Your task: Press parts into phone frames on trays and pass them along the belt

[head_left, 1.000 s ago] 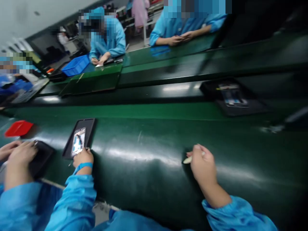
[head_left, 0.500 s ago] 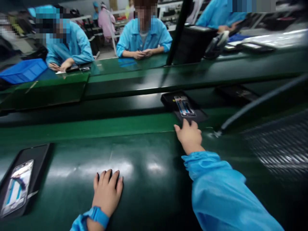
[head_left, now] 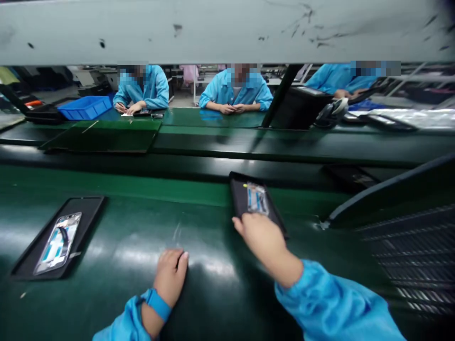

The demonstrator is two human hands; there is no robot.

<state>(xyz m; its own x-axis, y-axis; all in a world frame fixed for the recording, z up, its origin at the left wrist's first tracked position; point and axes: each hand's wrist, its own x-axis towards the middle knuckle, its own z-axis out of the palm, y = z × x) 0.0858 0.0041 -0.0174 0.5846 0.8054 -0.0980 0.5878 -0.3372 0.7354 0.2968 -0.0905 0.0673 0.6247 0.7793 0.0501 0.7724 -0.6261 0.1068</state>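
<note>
My right hand (head_left: 265, 248) lies over the near end of a black tray (head_left: 239, 199), its fingers on the tray's lower edge. The tray carries a phone frame (head_left: 257, 199) with blue and silver inner parts. My left hand (head_left: 170, 271) rests on the green conveyor belt (head_left: 138, 213) and holds nothing, a blue wrist strap (head_left: 156, 304) around its wrist. Further left on the belt lies a second black tray (head_left: 90, 213) with another phone frame (head_left: 59, 243), out of reach of neither hand's fingers' contact.
A grey overhead board (head_left: 227, 28) crosses the top of the view. Beyond the belt, several co-workers in blue smocks sit at a green bench, with a blue plastic crate (head_left: 85, 108) at the left. A dark mesh panel (head_left: 412, 265) and a curved black rail (head_left: 391, 187) stand at the right.
The view has levelled and risen. The black tray under my right hand sits nearer to me than before. The second tray has come fully into view at the left.
</note>
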